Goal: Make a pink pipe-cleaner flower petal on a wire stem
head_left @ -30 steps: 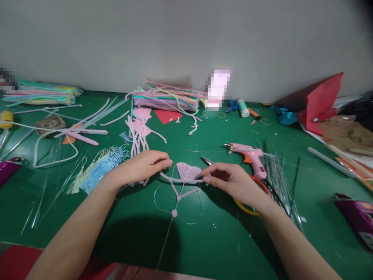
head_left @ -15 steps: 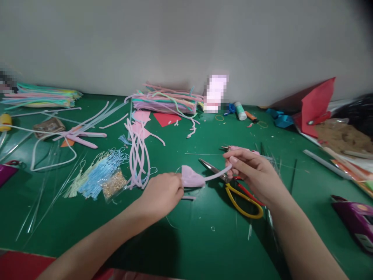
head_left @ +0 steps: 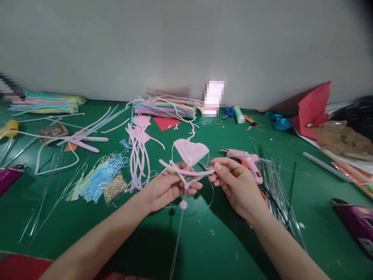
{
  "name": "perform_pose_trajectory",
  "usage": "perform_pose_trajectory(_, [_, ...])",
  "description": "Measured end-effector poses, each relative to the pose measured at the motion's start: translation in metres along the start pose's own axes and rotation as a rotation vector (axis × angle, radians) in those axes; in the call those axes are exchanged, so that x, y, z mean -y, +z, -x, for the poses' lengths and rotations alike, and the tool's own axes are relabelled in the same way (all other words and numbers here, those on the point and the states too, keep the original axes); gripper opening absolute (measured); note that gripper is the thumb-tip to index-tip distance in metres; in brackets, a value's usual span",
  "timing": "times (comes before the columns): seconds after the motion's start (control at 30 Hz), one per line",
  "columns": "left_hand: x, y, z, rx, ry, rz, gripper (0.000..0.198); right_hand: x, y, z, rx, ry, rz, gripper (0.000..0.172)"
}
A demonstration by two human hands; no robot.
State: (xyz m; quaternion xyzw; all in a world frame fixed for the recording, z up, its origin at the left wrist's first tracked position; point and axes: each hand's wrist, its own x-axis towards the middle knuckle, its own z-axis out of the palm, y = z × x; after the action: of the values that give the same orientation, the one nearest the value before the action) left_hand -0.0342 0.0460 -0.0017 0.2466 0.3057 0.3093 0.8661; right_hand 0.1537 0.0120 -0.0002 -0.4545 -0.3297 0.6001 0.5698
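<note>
My left hand [head_left: 167, 188] is closed on a lilac pipe-cleaner craft above the green table. Its fan-shaped piece [head_left: 190, 151] stands upright over the fingers, point down. Below it, loose lilac pipe cleaners [head_left: 171, 167] cross the hand. A thin clear ring surrounds the craft, and a small lilac ball [head_left: 183, 204] sits on a thin stem under the hand. My right hand [head_left: 236, 181] pinches the right end of a lilac pipe cleaner between thumb and forefinger. Scissors [head_left: 203, 166] lie mostly hidden behind my right hand. Just beyond it lies a pink glue gun [head_left: 247, 158].
Bundles of coloured pipe cleaners [head_left: 166, 107] lie along the wall. Blue tassels [head_left: 103, 179], a bag of gold beads [head_left: 115, 188] and lilac strips [head_left: 139, 159] are left of my hands. Clear thin rods [head_left: 274, 190] lie right. A purple tool [head_left: 354, 223] is at the right edge.
My left hand has turned palm up and brought the fan-shaped piece upright, showing the ring and ball. My right hand has moved left and lower, now covering most of the scissors.
</note>
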Motion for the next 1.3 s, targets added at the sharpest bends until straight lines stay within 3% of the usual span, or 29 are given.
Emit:
perform_pose_trajectory(0.17, [0.004,-0.007,-0.002,0.078,-0.012,0.01,0.014,-0.003,-0.002,0.001,-0.074,-0.185,0.187,0.017])
perform_pose_trajectory(0.37, [-0.001,-0.019,-0.004,0.248,0.012,-0.018,0.047,0.0,-0.006,-0.003,-0.227,-0.209,0.245,0.025])
perform_pose_trajectory(0.53, [-0.007,-0.021,-0.002,0.318,-0.033,0.12,0.029,-0.001,-0.006,-0.004,-0.253,-0.215,0.302,0.026])
perform_pose_trajectory(0.67, [-0.008,-0.021,-0.001,0.299,-0.039,0.162,0.044,-0.002,-0.007,-0.003,-0.256,-0.213,0.374,0.027])
perform_pose_trajectory(0.8, [-0.007,-0.023,-0.003,0.319,-0.031,0.148,0.032,-0.007,-0.007,-0.003,-0.218,-0.206,0.414,0.027])
perform_pose_trajectory(0.9, [-0.007,-0.022,-0.005,0.349,-0.064,0.19,0.035,-0.009,-0.005,-0.002,-0.182,-0.212,0.437,0.026])
perform_pose_trajectory(1.07, [-0.007,-0.019,-0.004,0.288,-0.058,0.181,0.036,-0.009,0.001,0.0,-0.15,-0.241,0.508,0.026])
perform_pose_trajectory(1.3, [-0.01,-0.02,-0.002,0.009,0.108,-0.146,0.026,-0.011,-0.006,0.0,-0.253,-0.341,0.67,0.026])
